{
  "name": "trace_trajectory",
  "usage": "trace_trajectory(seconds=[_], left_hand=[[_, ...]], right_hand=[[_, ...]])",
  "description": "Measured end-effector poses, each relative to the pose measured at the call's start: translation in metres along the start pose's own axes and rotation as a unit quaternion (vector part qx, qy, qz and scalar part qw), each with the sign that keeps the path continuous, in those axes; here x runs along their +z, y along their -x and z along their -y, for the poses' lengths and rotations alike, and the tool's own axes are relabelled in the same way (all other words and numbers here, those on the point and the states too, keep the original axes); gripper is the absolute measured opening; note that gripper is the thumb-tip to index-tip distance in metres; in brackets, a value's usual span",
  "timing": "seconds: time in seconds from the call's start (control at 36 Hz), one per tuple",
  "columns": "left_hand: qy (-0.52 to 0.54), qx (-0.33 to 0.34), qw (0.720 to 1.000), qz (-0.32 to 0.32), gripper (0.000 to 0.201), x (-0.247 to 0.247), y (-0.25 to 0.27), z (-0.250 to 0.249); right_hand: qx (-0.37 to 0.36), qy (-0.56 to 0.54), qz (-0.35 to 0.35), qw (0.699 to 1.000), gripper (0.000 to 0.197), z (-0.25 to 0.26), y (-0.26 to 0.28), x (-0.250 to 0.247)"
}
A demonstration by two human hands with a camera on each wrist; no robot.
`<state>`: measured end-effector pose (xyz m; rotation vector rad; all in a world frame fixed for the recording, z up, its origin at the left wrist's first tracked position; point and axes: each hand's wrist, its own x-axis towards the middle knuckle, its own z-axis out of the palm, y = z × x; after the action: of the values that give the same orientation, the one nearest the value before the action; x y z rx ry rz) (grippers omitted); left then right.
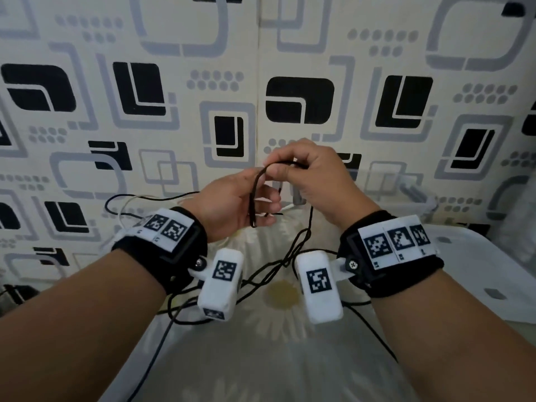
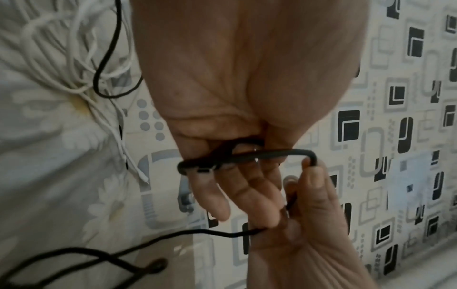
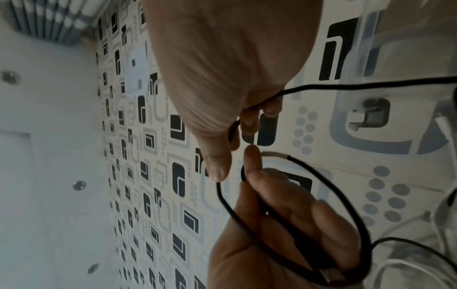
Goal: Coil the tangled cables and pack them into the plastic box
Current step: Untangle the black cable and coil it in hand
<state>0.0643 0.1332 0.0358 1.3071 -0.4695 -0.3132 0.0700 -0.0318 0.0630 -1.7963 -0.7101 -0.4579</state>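
Observation:
A thin black cable is looped around the fingers of my left hand, which is raised mid-view; its thumb holds the loop against the fingers. My right hand pinches the same cable at the top of the loop. The rest of the cable hangs twisted down to the bed. In the left wrist view the loop crosses my left fingers, with a plug beside it. In the right wrist view the loop rings my left hand. The clear plastic box stands behind my right hand.
A bundle of white cables lies on the floral sheet at the left, crossed by another black strand. A white lid lies to the right. A patterned wall rises close behind everything.

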Motion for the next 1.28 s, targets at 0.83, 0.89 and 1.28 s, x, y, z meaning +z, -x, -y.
trace_trajectory(seconds=[0.83, 0.89, 1.28], left_hand=[[0.068, 0.055, 0.991, -0.101, 0.033, -0.038, -0.038, 0.009], [0.031, 0.069, 0.994, -0.082, 0.037, -0.031, -0.038, 0.013], [-0.012, 0.061, 0.998, -0.013, 0.047, -0.017, -0.031, 0.010]], right_hand=[[0.040, -0.051, 0.023, 0.998, 0.017, -0.031, -0.009, 0.000], [0.042, -0.073, 0.015, 0.996, 0.016, -0.031, -0.009, 0.002], [0.074, -0.093, -0.077, 0.990, 0.008, -0.030, -0.008, 0.011]])
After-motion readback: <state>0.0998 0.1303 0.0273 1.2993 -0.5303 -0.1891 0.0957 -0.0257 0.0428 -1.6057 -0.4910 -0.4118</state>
